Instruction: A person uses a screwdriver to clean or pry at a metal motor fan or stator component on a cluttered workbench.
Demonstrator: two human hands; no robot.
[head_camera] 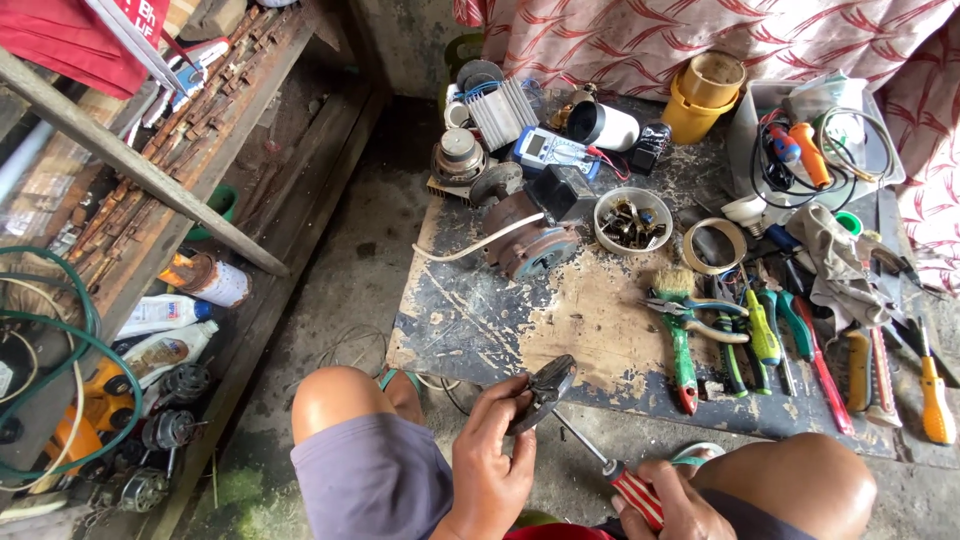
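The person sits low with bare knees apart, both hands working just in front of the near edge of a worn wooden board (600, 330) on the floor. The left hand (490, 465) is clenched around a small dark part (543, 390), a black, roughly wedge-shaped piece that sticks up past the fingers and tilts toward the board. The right hand (672, 505) grips the red-and-white striped handle of a screwdriver (600, 462); its thin shaft slants up and to the left, with the tip meeting the underside of the dark part, right beside the left hand's fingers.

Just beyond the left hand, the board shows scraped, pale patches. Farther out from it sits a rusty electric motor (530, 235) with a white cord trailing off. Ahead of the right hand lies a row of hand tools: green-handled pliers (683, 345), a paintbrush (676, 285) and several screwdrivers with green and red handles. A white bowl of small metal parts (632, 220) stands beyond those, near a roll of tape (714, 245). Well past both hands, a blue multimeter (548, 150) and a yellow container (700, 95) sit at the far end. Off to the left hand's side, plastic bottles (165, 335) lie by a wooden shelf.
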